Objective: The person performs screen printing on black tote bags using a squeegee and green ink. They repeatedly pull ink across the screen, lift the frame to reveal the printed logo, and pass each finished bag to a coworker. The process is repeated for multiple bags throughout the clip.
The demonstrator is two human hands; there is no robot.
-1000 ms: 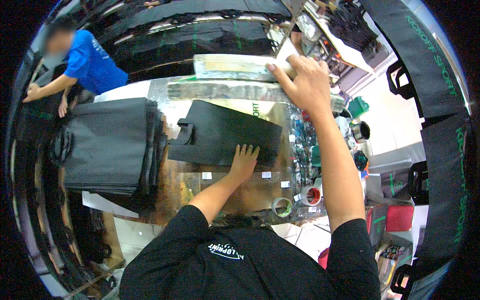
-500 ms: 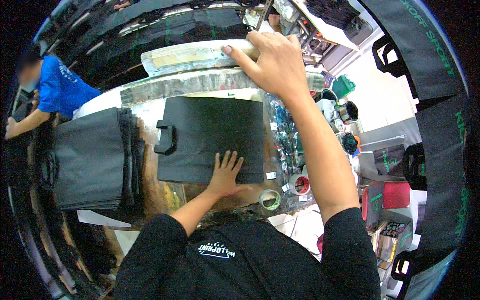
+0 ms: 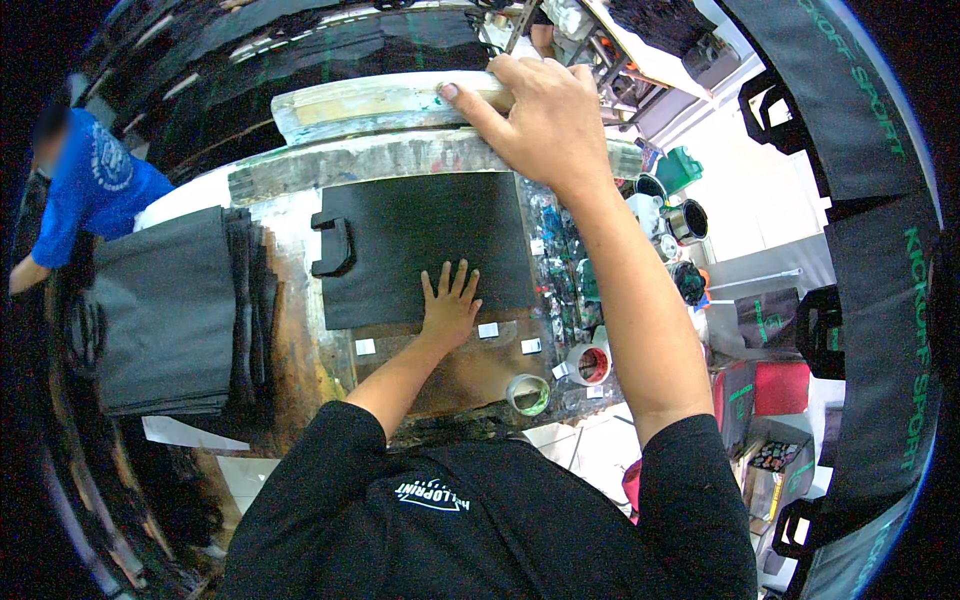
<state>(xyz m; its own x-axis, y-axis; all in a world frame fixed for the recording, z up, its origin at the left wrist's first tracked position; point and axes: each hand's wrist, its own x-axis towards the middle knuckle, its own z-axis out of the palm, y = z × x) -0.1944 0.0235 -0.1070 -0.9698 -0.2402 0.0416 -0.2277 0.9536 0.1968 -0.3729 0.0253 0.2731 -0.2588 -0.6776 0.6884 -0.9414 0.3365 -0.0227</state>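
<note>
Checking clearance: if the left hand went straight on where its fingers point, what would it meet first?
After sliding over the black bag under it, the left hand would probably meet the stained grey bar first; how high that bar sits is unclear.

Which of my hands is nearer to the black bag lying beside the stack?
Left. Your left hand lies spread on the near part of the black bag; your right hand is beyond its far edge, holding a long pale bar.

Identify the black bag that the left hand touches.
It's the single bag lying flat, handle leftward, beneath the left hand, unlike the stacked bags to its left and the green-printed bags hanging at right.
</note>
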